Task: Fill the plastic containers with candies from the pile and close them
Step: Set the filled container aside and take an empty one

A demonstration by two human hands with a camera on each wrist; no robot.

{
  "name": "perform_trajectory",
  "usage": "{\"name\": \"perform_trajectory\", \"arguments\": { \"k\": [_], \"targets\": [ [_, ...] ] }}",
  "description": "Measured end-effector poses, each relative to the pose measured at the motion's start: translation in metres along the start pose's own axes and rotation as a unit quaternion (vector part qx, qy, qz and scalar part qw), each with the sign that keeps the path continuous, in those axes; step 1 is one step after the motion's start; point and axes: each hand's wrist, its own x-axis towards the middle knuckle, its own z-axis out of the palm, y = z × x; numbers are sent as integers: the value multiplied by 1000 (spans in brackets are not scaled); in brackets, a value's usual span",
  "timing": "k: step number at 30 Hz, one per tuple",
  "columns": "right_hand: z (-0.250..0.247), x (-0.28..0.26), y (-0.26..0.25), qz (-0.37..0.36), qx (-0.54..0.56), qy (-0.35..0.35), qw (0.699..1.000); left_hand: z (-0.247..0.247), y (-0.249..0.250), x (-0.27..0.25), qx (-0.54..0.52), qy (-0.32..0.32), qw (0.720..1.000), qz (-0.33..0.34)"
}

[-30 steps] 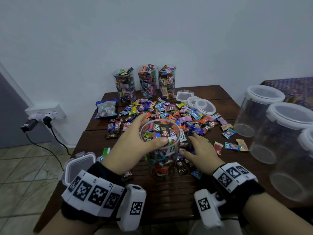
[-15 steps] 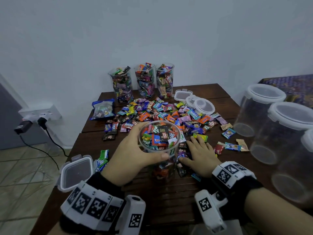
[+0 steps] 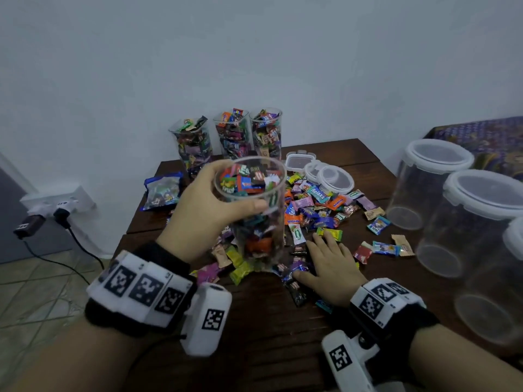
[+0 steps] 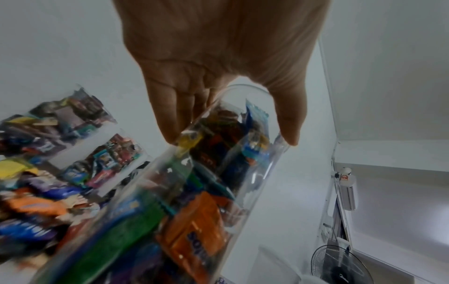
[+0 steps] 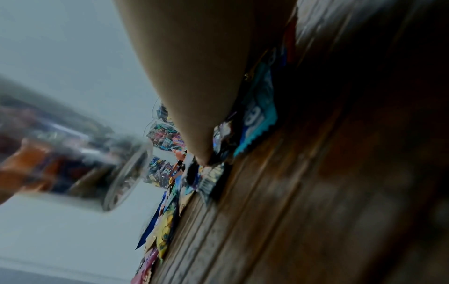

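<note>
Container [image 3: 256, 210] full of wrapped candies, no lid, being held up clear of table [image 3: 268, 329] by left hand [image 3: 209, 213]; thumb across near side just under rim, fingers curling round far side, clamping the clear wall. Seen from left wrist [image 4: 228, 173]: same grip [image 4: 218, 63], thumb and fingers pressing opposite sides near the rim, candies packed up to the top.

Right hand [image 3: 329, 264] lying flat, palm down, fingers spread and straight, resting on loose candies at near edge of candy pile [image 3: 314, 205], gripping nothing. Right wrist view blurred: fingertip [image 5: 201, 161] touching wrappers on the wood, held container [image 5: 73, 169] hanging off to the side above the surface.

Standing at back by wall: three filled containers [image 3: 232, 134], also lidless. Lying beside pile on right: lids [image 3: 328, 174]. Sitting at right: empty lidded containers [image 3: 424, 182]. Lying at left of pile: blue candy bag [image 3: 162, 190]
</note>
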Motion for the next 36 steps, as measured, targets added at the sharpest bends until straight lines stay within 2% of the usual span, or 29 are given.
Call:
{"name": "perform_trajectory", "arguments": {
  "k": [8, 11, 15, 21, 28, 31, 36],
  "targets": [
    [-1, 0, 4, -7, 13, -4, 1000, 21, 16, 103, -37, 60, 996, 56],
    [-1, 0, 5, -14, 16, -7, 1000, 40, 15, 148, -19, 70, 995, 72],
    [0, 0, 9, -25, 35, -5, 999, 76, 8, 205, 1, 67, 994, 83],
    [4, 8, 12, -44, 64, -1, 997, 143, -7, 277, -22, 60, 996, 58],
    [4, 8, 13, -45, 124, 10, 991, 195, -40, 315, 21, 52, 998, -4],
    [3, 6, 14, -54, 142, 18, 988, 201, -51, 321, 33, 42, 998, -35],
    [0, 3, 14, -53, 139, 24, 989, 201, -47, 323, 64, 29, 997, -36]
  ]
}}
